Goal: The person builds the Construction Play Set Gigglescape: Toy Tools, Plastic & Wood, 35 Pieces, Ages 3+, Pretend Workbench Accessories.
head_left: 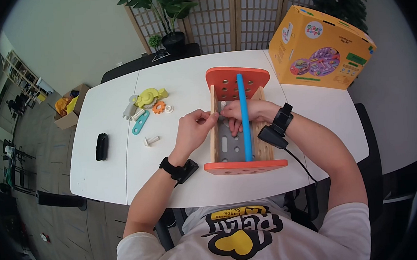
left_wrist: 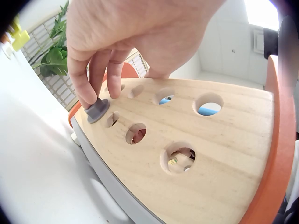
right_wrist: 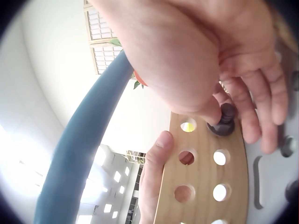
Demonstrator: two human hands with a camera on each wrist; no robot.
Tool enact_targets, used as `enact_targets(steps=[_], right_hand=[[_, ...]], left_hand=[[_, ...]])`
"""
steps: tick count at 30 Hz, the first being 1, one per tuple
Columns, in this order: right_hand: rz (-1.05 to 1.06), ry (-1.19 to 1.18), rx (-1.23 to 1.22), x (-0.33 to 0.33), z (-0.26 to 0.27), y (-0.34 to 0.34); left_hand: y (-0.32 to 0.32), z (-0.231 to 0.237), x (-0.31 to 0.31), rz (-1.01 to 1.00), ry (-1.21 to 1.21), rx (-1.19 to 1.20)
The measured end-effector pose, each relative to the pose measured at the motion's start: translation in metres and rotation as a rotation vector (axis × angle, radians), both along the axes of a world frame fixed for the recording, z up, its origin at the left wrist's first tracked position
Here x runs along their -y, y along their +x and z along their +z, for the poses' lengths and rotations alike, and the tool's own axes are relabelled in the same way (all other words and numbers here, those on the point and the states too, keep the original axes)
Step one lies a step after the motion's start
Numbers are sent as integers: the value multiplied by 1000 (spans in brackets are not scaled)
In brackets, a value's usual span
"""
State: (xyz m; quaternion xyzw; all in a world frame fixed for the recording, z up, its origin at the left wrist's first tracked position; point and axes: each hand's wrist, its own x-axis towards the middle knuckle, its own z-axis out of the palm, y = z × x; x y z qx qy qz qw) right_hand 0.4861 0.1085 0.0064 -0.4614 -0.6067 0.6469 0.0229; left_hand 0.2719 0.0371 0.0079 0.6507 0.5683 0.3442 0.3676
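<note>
blue bar (head_left: 245, 134) runs lengthwise over the toolbox (head_left: 233, 152), right hand (head_left: 235, 111) is ducked under it | far orange panel (head_left: 218, 76) and near orange panel (head_left: 245, 165) wall off both ends | decent bare tabletop (head_left: 186, 95) leftward between wooden wall (head_left: 215, 146) and white bolt (head_left: 151, 140), left hand (head_left: 195, 131) fills some | yellow box (head_left: 331, 46) hogs far right

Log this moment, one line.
left hand: pinches grey plastic flanged piece; right hand: holds dark plastic ridged piece; perforated pale wooden panel: between
</note>
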Motion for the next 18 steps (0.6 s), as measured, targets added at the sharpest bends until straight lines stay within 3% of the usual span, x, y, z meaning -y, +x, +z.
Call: enact_targets(steps=[6, 9, 18], right_hand=[[-83, 13, 41, 14, 25, -5], [-7, 115, 6, 19, 23, -5], [2, -14, 52, 0, -1, -1]], left_hand=[[-1, -2, -1, -5, 5, 6], [-1, -2, -1, -6, 6, 12], [-1, -5, -2, -3, 14, 14]])
